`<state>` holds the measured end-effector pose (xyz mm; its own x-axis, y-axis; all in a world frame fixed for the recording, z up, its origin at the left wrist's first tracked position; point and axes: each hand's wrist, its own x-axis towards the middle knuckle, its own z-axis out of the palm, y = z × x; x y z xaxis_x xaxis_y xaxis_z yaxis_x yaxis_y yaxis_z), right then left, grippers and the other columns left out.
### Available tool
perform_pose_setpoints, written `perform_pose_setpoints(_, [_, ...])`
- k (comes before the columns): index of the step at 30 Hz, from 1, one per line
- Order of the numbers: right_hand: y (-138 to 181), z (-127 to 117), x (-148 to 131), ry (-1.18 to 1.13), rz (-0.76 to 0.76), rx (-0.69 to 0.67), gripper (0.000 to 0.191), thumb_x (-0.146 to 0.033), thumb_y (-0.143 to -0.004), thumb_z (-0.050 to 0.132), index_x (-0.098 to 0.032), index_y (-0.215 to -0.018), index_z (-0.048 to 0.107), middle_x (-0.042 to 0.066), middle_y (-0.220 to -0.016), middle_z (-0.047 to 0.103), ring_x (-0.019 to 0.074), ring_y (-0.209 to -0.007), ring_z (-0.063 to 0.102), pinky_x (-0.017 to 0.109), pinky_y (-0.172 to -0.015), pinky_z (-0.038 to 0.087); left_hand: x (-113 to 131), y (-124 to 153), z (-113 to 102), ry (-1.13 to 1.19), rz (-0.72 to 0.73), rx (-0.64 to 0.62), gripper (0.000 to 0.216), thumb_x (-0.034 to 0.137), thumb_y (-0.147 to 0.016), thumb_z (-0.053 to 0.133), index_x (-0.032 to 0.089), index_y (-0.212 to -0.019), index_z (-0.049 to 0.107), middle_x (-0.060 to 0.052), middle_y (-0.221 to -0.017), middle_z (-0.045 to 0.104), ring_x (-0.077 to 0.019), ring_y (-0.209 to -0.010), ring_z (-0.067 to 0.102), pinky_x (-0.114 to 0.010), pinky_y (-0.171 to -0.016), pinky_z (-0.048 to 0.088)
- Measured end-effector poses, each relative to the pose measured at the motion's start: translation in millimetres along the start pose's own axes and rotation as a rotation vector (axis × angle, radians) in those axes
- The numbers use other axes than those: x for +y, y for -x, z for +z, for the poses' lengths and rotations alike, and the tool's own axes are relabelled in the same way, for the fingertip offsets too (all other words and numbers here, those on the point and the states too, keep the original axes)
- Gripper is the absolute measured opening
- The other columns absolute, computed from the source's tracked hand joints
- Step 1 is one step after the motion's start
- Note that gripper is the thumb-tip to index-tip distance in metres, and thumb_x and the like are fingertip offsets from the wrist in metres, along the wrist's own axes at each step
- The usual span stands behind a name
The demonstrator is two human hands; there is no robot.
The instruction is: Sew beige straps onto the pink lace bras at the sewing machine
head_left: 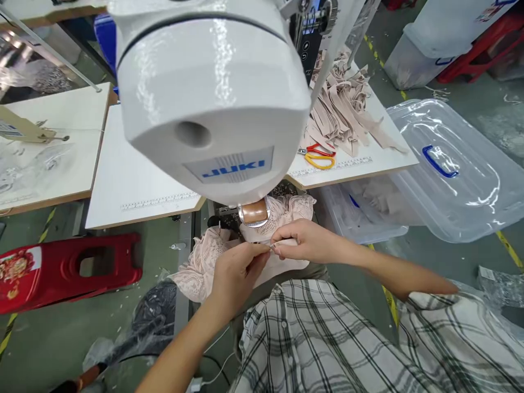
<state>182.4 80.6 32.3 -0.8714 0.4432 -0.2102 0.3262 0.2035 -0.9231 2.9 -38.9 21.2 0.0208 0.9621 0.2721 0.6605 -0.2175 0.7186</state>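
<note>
A pale pink lace garment (200, 265) lies under the head of a white JUKI sewing machine (213, 98), beside its metal presser part (254, 213). My left hand (235, 273) pinches the fabric's edge just below the machine. My right hand (305, 240) meets it from the right, fingertips closed on the same edge, holding a narrow strip (286, 242) of it taut between both hands.
A pile of beige fabric strips (344, 109) and yellow-and-red scissors (319, 157) lie on the white table (135, 185) at the right. Clear plastic bins (450, 169) stand to the right, a red stool (61, 270) lies on the floor at left.
</note>
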Motion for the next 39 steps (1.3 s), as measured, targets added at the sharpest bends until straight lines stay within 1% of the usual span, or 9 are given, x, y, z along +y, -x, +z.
perform_pose_setpoints(5, [-1,-5,-4,0.003,0.024,-0.061,0.015,-0.02,-0.085,0.056,-0.017,-0.082,0.07,-0.002,-0.073,0.071,0.0118,-0.065,0.058,0.024,-0.063,0.039,0,-5,-3,0.02,-0.054,-0.049,0.012,0.021,-0.095,0.058,0.018,-0.092,0.069,0.0,-0.075,0.073,-0.0112,-0.06,0.065,-0.019,-0.053,0.046])
perform_pose_setpoints(9, [-1,-6,-5,0.082,-0.004,-0.058,0.015,-0.019,-0.087,0.057,-0.017,-0.083,0.072,-0.002,-0.074,0.071,0.0123,-0.066,0.059,0.025,-0.065,0.038,-2,-10,-5,-0.014,-0.081,-0.136,0.017,0.023,-0.098,0.054,0.017,-0.105,0.068,-0.003,-0.086,0.077,-0.0143,-0.07,0.069,-0.021,-0.058,0.048])
perform_pose_setpoints(13, [-1,-3,-3,0.12,0.012,-0.029,0.013,-0.018,-0.088,0.06,-0.019,-0.087,0.073,-0.002,-0.077,0.073,0.013,-0.069,0.061,0.025,-0.065,0.039,-5,-13,-5,-0.146,-0.042,-0.258,0.025,0.025,-0.101,0.047,0.018,-0.089,0.067,0.0,-0.072,0.071,-0.0145,-0.062,0.064,-0.024,-0.055,0.043])
perform_pose_setpoints(19, [2,7,4,0.313,-0.185,0.224,0.015,-0.023,-0.093,0.056,-0.02,-0.089,0.071,0.002,-0.084,0.071,0.0157,-0.08,0.063,0.027,-0.072,0.042,-4,-18,-3,-0.337,0.076,-0.143,0.034,0.028,-0.103,0.036,0.019,-0.079,0.059,-0.001,-0.063,0.061,-0.016,-0.053,0.057,-0.026,-0.05,0.035])
perform_pose_setpoints(23, [-9,0,-4,0.403,-0.314,0.327,0.02,-0.024,-0.092,0.052,-0.02,-0.084,0.069,0.003,-0.078,0.067,0.0163,-0.077,0.058,0.028,-0.071,0.04,0,-26,-7,-0.218,-0.025,-0.113,0.033,0.033,-0.103,0.039,0.02,-0.08,0.059,0.0,-0.069,0.066,-0.0137,-0.056,0.059,-0.024,-0.052,0.039])
perform_pose_setpoints(26, [-28,-16,-18,0.386,-0.249,0.271,0.017,-0.024,-0.087,0.056,-0.019,-0.081,0.071,0.002,-0.077,0.066,0.0151,-0.074,0.056,0.027,-0.067,0.036,-4,-28,-10,-0.276,-0.122,0.039,0.03,0.04,-0.103,0.043,0.021,-0.091,0.063,0.001,-0.072,0.069,-0.0127,-0.058,0.061,-0.022,-0.052,0.04])
perform_pose_setpoints(29, [-46,-30,-31,0.397,-0.129,0.2,0.018,-0.02,-0.083,0.055,-0.018,-0.08,0.072,0.002,-0.079,0.068,0.015,-0.073,0.056,0.027,-0.065,0.033,-18,-26,-15,-0.508,0.019,0.164,0.023,0.035,-0.102,0.048,0.022,-0.104,0.066,0.003,-0.064,0.065,-0.013,-0.056,0.06,-0.023,-0.053,0.037])
perform_pose_setpoints(33, [-54,-33,-37,0.502,-0.09,0.175,0.021,-0.021,-0.082,0.052,-0.017,-0.071,0.069,0.003,-0.067,0.063,0.0155,-0.067,0.051,0.029,-0.062,0.028,-39,-22,-21,-0.641,0.313,0.121,0.033,0.011,-0.095,0.05,0.028,-0.118,0.066,0.001,-0.072,0.068,-0.0117,-0.057,0.058,-0.026,-0.054,0.035])
perform_pose_setpoints(39, [-52,-32,-43,0.548,-0.079,0.159,0.019,-0.02,-0.083,0.052,-0.016,-0.073,0.067,0.003,-0.062,0.059,0.0154,-0.065,0.047,0.03,-0.061,0.027,-50,-25,-23,-0.681,0.343,0.073,0.041,0.008,-0.092,0.049,0.031,-0.122,0.065,0.002,-0.068,0.06,-0.0114,-0.055,0.054,-0.026,-0.051,0.032])
